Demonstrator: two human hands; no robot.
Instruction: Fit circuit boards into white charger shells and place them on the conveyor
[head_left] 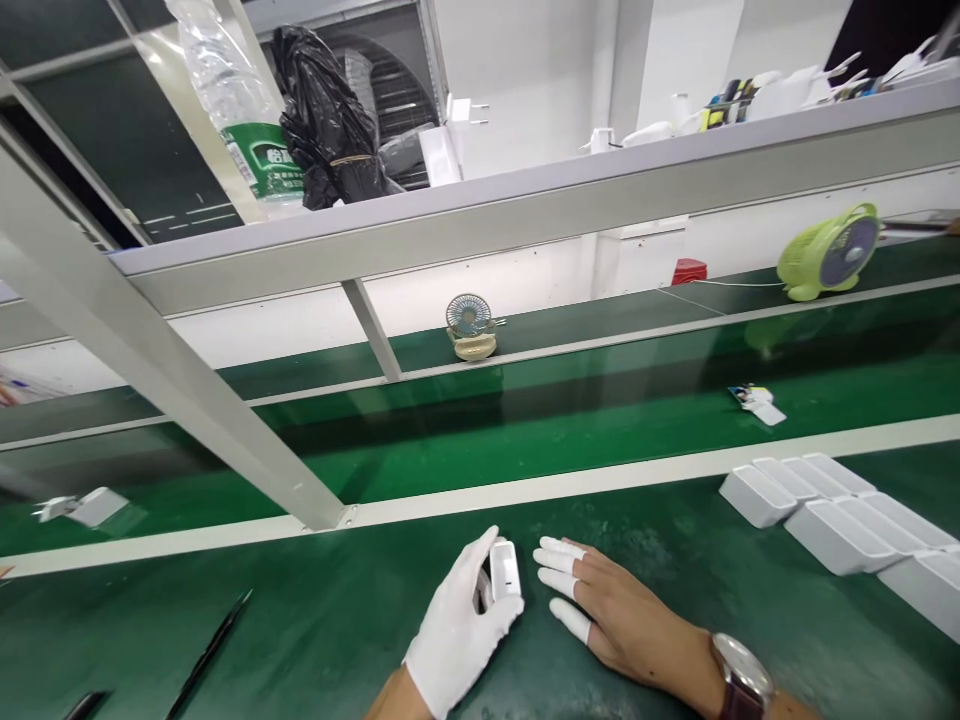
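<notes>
My left hand [461,620], in a white glove, is closed round a small white plastic casing [505,572]. The casing is held just above or on the green bench, its narrow face with a small dark slot turned up. To its right lies my right hand [611,605], bare but for white finger cots on several fingers. Those fingers are stretched out toward the casing, apart from it, and hold nothing. A watch [741,668] is on the right wrist.
Several white open boxes [840,530] stand in rows at the right. A black pen-like tool [210,650] lies at the left. Beyond the pale bench strip [555,490], a green belt carries white parts [757,402]. A slanted metal post [225,400] rises at left.
</notes>
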